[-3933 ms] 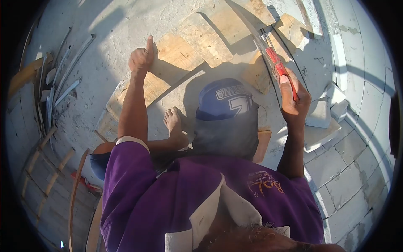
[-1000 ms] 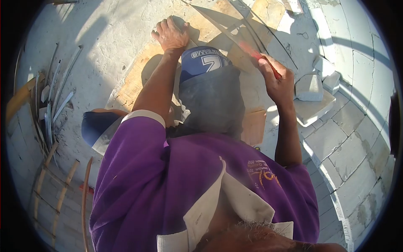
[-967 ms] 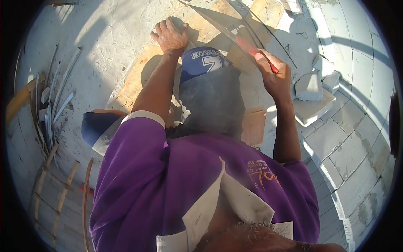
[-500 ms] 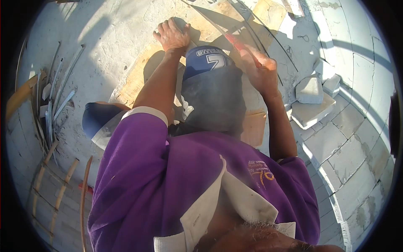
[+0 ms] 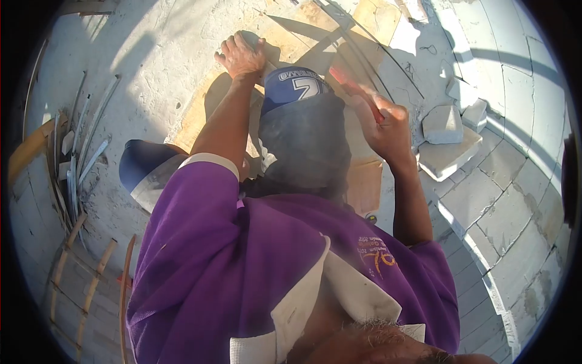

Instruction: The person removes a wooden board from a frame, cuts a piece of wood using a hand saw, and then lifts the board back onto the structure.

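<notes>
At the upper middle, my left hand (image 5: 242, 57) rests with its fingers apart near the upper end of a pale wooden board (image 5: 197, 115). My right hand (image 5: 385, 130) is closed round the red handle (image 5: 347, 79) of a saw, right of my knee. The saw's blade is blurred and hard to separate from the shadows over the boards. Between my hands is my knee in blue and grey shorts (image 5: 303, 130), which hides part of the boards.
Metal strips (image 5: 97, 118) and a wooden lattice (image 5: 91, 282) are at the left. Thin dark rods (image 5: 388, 45) lie at the upper right. White block pieces (image 5: 442, 124) sit beside a block wall (image 5: 506, 161). A brown board (image 5: 365, 185) lies beside my knee.
Since the oldest frame, my left hand has gone from a raised thumb to spread fingers by the board. My right hand has moved inward with the saw, then slightly back toward me.
</notes>
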Demonstrator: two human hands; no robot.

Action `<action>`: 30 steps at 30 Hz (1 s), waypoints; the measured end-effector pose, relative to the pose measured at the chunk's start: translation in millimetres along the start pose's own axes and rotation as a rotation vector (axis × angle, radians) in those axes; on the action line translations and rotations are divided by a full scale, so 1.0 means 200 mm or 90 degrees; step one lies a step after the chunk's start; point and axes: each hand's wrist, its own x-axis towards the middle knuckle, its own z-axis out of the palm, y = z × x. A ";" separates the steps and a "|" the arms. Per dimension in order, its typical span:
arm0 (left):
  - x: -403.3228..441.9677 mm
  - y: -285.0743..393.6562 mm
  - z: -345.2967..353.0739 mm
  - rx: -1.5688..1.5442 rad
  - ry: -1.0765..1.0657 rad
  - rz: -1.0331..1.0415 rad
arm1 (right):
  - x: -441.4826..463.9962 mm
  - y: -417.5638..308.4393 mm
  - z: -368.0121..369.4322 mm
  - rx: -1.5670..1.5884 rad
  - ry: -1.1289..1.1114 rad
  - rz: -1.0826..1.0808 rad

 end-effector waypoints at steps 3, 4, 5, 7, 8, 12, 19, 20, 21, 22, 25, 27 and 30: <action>-0.03 -0.06 0.04 0.002 0.013 0.002 | 0.04 0.02 -0.05 0.076 -0.013 0.114; -0.01 -0.07 0.04 0.006 0.015 0.005 | 0.08 0.05 -0.07 0.075 -0.004 0.146; -0.01 -0.07 0.04 0.007 -0.007 -0.004 | 0.13 0.07 -0.12 0.097 -0.039 0.145; -0.02 -0.05 0.02 0.002 -0.023 -0.016 | 0.26 0.05 -0.19 0.048 -0.067 0.153; -0.02 -0.04 0.03 0.003 -0.020 -0.011 | 0.33 0.02 -0.23 0.027 -0.105 0.157; 0.04 -0.01 -0.01 0.005 -0.024 -0.026 | 0.57 0.03 -0.29 -0.020 -0.231 0.119; -0.01 0.17 0.03 0.190 -0.097 -0.023 | 0.38 -0.12 -0.21 -0.015 -0.105 0.159; -0.04 0.16 0.01 0.192 -0.103 -0.023 | 0.29 -0.08 -0.18 -0.014 -0.110 0.164; -0.02 0.16 0.00 0.194 -0.136 -0.030 | 0.23 -0.04 -0.17 0.024 -0.086 0.167; 0.02 0.17 -0.01 0.196 -0.162 -0.031 | 0.19 -0.02 -0.16 0.064 -0.052 0.167; 0.02 0.19 -0.03 0.192 -0.161 -0.033 | 0.05 -0.01 -0.09 0.046 -0.033 0.208; 0.11 0.23 -0.03 0.174 -0.255 -0.105 | 0.01 -0.02 -0.06 0.027 -0.006 0.178; 0.38 0.22 0.07 0.165 -0.403 -0.140 | 0.01 -0.01 -0.02 -0.006 0.016 0.172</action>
